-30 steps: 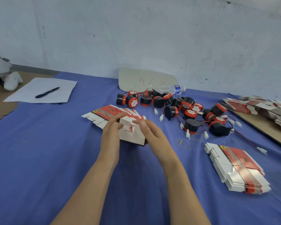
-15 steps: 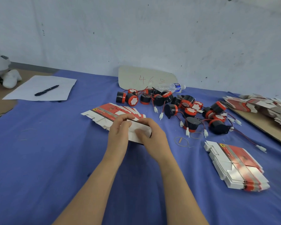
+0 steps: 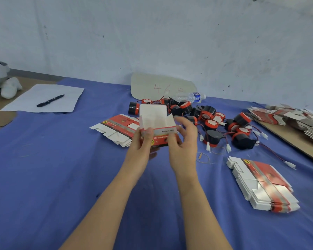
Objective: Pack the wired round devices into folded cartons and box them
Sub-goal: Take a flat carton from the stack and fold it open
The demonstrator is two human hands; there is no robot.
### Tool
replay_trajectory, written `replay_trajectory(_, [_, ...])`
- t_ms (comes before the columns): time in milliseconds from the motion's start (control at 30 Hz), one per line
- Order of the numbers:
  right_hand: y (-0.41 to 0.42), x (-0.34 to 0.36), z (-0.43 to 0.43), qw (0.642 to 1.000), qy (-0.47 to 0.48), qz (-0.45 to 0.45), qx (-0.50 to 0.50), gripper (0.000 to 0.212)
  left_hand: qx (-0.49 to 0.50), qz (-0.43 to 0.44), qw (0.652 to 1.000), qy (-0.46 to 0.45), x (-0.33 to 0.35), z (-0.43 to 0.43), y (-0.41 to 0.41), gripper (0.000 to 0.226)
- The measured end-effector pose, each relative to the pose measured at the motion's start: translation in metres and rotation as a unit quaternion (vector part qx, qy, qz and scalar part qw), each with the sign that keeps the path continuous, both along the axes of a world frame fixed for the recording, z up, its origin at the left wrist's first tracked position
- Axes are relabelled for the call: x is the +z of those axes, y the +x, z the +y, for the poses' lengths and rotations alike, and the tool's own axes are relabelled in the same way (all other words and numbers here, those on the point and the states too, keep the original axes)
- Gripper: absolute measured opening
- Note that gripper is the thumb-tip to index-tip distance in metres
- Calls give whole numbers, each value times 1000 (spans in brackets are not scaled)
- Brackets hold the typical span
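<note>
Above cloth (image 3: 61, 168) | carton (image 3: 157, 121) gripped by left hand (image 3: 141, 150) and right hand (image 3: 183, 147) | flaps up

Red handwritten "46" on cardboard sheet (image 3: 170, 83), carton (image 3: 153, 115) print too blurred

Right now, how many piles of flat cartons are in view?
3: left pile beside the held carton, right pile on the cloth, far heap on the brown board, partly cut off.
</note>
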State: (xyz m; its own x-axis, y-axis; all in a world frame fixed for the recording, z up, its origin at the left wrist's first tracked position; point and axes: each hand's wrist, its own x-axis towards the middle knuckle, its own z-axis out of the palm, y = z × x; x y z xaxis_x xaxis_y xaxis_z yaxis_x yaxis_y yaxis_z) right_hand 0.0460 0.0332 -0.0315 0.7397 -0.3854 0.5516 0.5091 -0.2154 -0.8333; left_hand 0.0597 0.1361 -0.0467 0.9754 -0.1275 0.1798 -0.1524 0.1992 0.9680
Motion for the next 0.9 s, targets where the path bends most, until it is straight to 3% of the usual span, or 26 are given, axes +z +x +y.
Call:
replay_trajectory(100, [1,-1,-4,996,78,41,30,35,-14,-76,997,8,-2,-1,1,61])
replay_trajectory(267, [5,-7,-1,997,7,74,24,11,38,-116,992,43,-4,-1,-3,24])
replay_trajectory(400, [6,-15,10,992,-54,81,-77,44,116,-112,983,87,-8,-3,-7,40])
replay_trajectory(500, [5,-16,9,989,-50,87,-111,49,107,-102,984,97,-8,-5,-8,42])
replay_trajectory(633, [4,-15,4,986,-35,160,-15,6,117,-71,986,94,-10,-1,-2,12])
replay_trajectory(733, [1,-11,-3,977,-8,199,76,29,107,-114,983,96,-8,2,-2,20])
replay_trajectory(900, [-4,-3,-10,980,24,174,97,30,95,-146,980,93,-8,4,-3,31])
